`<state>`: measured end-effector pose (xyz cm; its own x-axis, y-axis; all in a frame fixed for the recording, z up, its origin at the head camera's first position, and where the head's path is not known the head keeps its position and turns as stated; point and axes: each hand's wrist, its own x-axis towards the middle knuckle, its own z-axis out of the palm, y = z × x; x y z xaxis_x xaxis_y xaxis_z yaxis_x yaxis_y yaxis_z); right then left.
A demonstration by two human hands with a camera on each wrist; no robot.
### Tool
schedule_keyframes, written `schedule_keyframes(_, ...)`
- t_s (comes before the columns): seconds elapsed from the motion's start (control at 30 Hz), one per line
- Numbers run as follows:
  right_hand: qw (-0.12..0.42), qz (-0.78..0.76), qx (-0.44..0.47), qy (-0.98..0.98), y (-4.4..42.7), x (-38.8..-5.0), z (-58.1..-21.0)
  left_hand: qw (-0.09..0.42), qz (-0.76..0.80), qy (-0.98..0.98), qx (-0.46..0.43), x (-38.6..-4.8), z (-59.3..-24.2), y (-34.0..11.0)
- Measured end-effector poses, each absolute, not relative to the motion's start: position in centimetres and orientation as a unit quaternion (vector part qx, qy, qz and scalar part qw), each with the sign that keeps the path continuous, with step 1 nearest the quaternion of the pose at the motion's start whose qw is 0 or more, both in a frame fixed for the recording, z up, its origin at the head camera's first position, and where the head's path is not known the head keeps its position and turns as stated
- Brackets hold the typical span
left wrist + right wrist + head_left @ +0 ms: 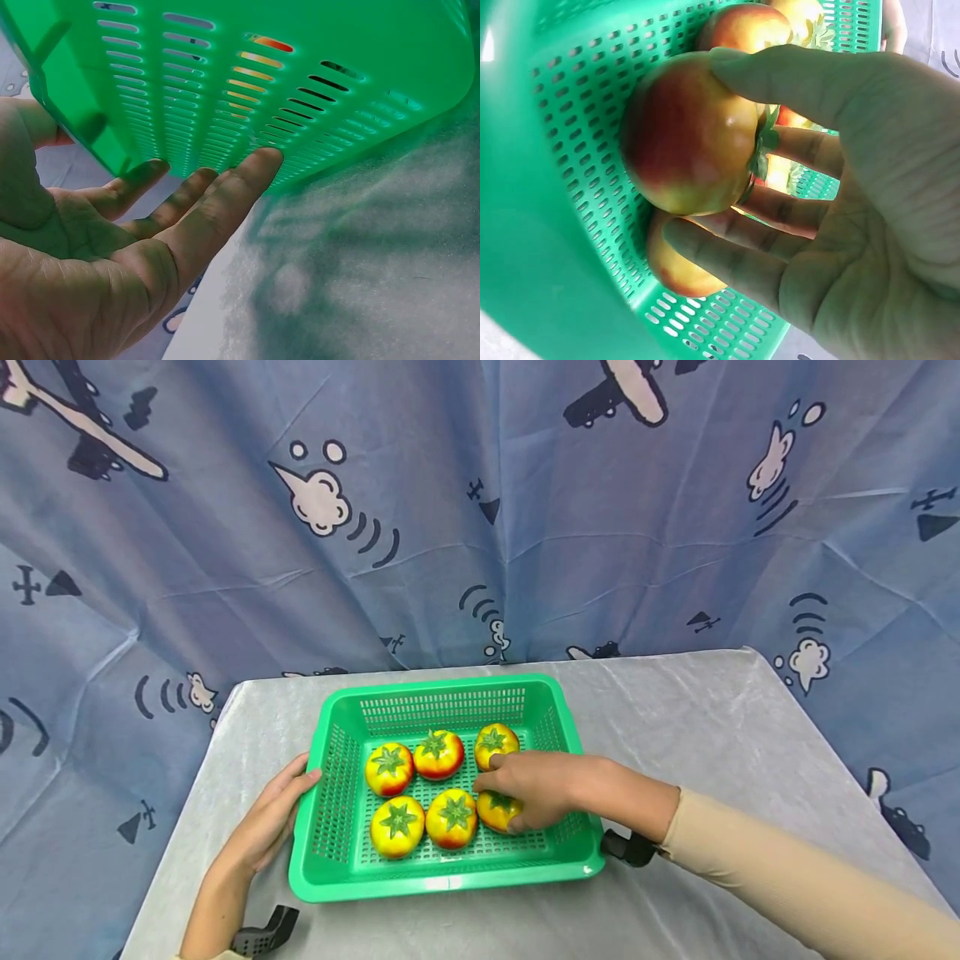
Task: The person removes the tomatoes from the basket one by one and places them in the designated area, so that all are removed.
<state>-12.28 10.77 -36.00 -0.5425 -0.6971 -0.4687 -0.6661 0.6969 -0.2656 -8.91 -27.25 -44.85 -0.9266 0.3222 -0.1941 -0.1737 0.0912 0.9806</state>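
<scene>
A green plastic basket [442,884] with slotted walls holds several yellow-and-red tomatoes with green leafy tops, in two rows. My right hand [543,787] reaches over its right side and grips the front-right tomato [690,135]. The thumb lies on one side of this tomato, and the fingers partly surround the other. One fingertip is close to another tomato [679,259], the back-right one. At the basket's left side, my left hand [273,810] holds the rim with the thumb hooked over it. Its other fingers [225,199] extend along the outer slotted wall.
Under the basket is a table with a pale grey cloth [675,718]. Behind and around it hangs a blue curtain [420,527] with printed planes. Each wrist wears a black strap mount [266,931].
</scene>
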Motion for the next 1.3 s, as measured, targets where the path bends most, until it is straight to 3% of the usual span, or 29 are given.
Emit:
schedule_keyframes(0.53, 0.231, -0.115, -0.400, 0.880, 12.3, -11.8, -35.1, 0.186, 0.676, 0.711, 0.054, -8.9, -44.8, -27.1)
schedule_keyframes(0.87, 0.133, -0.187, -0.403, 0.886, 14.6, -11.5, -34.6, 0.184, 0.669, 0.719, 0.050, -9.0, -44.6, -27.3)
schedule_keyframes(1.3, 0.025, -0.292, -0.340, 0.894, 17.0, -11.1, -36.4, 0.185, 0.669, 0.718, 0.054, -9.0, -44.6, -27.3)
